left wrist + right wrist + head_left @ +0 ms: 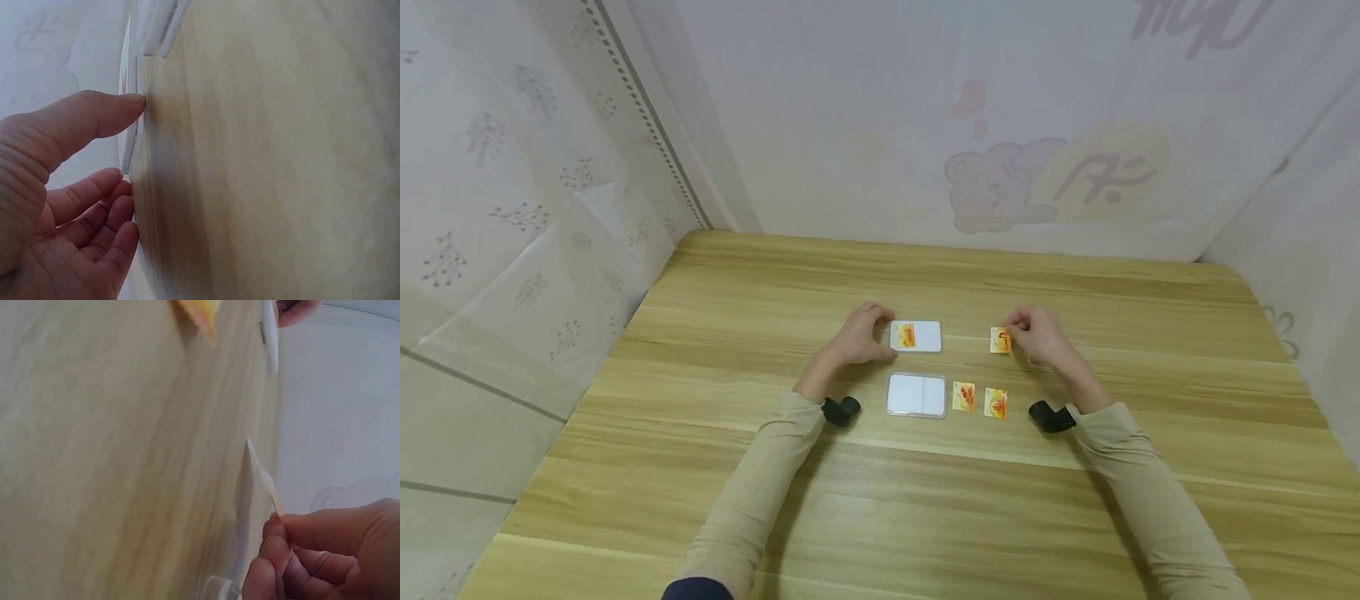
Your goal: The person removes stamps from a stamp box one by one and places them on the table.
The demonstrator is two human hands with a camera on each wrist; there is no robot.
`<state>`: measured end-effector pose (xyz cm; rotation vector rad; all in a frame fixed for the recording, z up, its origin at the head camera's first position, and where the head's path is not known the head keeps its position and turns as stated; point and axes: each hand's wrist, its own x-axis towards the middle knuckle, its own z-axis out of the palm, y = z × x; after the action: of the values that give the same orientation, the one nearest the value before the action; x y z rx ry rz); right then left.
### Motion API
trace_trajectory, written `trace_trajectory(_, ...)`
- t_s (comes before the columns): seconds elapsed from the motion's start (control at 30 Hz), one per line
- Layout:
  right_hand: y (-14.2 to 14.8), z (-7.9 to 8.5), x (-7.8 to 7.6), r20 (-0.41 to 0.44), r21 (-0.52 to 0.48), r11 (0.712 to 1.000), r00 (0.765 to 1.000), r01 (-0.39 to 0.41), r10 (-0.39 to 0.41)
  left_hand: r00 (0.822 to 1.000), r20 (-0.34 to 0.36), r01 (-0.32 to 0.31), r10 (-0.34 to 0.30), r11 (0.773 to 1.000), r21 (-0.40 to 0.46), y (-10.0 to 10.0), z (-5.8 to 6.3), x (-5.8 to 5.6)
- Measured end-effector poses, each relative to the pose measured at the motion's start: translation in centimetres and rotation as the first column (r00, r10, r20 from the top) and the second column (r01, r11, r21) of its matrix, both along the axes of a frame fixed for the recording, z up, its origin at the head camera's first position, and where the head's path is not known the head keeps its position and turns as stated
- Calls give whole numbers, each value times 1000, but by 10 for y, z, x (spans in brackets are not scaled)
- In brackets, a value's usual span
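Note:
My left hand (859, 336) holds the left end of a flat white card insert (929, 337), its thumb at the near corner and fingers at the far one. A small orange-and-yellow stamp (906, 336) lies on the insert's left half. My right hand (1037, 336) pinches another such stamp (1000, 340) by its right edge between thumb and fingers; in the right wrist view this stamp (261, 472) is seen nearly edge-on, tilted over the table. Nearer me lies a clear-rimmed case (917, 395) with a white inside, and right of it are two more stamps (964, 397).
Under the right hand, a piece of clear plastic (220, 589) lies on the wood-grain table (865, 517). Both wrists carry black camera mounts (841, 412). Patterned curtains (850, 125) hang behind the table's far edge and along both sides.

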<state>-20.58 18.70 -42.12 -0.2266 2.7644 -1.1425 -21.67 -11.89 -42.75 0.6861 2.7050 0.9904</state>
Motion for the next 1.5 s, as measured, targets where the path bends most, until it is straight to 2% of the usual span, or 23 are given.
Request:
trace_trajectory(0.47,-7,3,-2,-73,146,989,997,-18,28,1000,14,-1,1,1000,-7,2,2,-1)
trace_trajectory(0.9,-18,3,-5,-58,252,968,998,3,12,1000,15,-6,6,1000,1,1,0,0)
trace_trajectory(1.1,-19,4,-5,-57,259,966,998,4,11,1000,17,-7,7,1000,13,0,-2,0)
trace_trajectory(1.33,-18,8,-3,-84,208,978,996,9,9,1000,6,-6,6,1000,11,0,-2,0)
trace_trajectory(1.5,-20,12,-2,-105,179,984,994,-17,36,1000,2,-5,5,1000,11,0,-1,0)
